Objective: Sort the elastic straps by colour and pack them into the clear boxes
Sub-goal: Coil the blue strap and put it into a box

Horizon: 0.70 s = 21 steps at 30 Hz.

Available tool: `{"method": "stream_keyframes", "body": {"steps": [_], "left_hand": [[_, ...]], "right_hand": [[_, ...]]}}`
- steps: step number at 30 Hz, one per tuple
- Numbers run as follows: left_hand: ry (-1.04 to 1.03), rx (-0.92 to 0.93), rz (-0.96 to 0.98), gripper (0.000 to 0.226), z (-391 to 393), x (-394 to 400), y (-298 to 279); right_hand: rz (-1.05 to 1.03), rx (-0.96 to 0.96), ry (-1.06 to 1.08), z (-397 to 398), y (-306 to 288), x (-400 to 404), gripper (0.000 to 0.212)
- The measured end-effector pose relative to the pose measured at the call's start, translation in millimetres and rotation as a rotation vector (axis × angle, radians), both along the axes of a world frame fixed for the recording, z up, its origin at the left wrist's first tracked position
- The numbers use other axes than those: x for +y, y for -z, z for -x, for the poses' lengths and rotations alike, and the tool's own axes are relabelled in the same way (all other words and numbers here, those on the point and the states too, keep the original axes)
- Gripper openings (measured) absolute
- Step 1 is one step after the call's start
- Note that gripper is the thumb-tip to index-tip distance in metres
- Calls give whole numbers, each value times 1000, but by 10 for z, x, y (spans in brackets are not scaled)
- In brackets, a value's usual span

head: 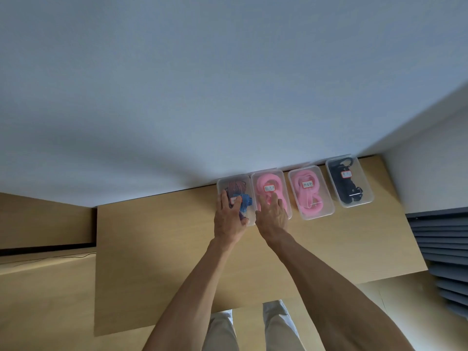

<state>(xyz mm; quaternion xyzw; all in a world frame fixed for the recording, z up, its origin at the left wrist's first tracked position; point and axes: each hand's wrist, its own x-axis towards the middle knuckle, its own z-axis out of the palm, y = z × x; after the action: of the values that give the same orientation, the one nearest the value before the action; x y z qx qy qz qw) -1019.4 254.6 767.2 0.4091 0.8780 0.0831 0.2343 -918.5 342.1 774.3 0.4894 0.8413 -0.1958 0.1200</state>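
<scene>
Several clear lidded boxes stand in a row against the wall at the back of the wooden table [157, 262]. The leftmost box [222, 184] holds red-striped and blue-striped straps [245, 200]. My left hand [229, 219] lies flat on its lid, fingers spread. Beside it a second box [268, 174] holds a pink strap [266, 182], and my right hand [272, 214] presses on that lid with straight fingers. A third box [311, 192] holds another pink strap. The rightmost box [349, 181] holds black straps. Each lid carries a small label.
A pale wall rises directly behind the boxes and turns a corner at the right. A stack of dark slats [445, 254] lies past the table's right edge. My legs in light trousers [253, 328] show below the table's near edge.
</scene>
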Motion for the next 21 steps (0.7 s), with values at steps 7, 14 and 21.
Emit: {"method": "stream_keyframes", "body": {"steps": [7, 14, 21], "left_hand": [[36, 21, 47, 72, -104, 30, -1], [75, 63, -26, 61, -462, 462, -205], [251, 114, 113, 68, -923, 940, -175]], "right_hand": [[51, 52, -98, -152, -18, 215, 73], [0, 63, -22, -499, -146, 570, 58], [38, -196, -90, -1098, -231, 1078, 92]]}}
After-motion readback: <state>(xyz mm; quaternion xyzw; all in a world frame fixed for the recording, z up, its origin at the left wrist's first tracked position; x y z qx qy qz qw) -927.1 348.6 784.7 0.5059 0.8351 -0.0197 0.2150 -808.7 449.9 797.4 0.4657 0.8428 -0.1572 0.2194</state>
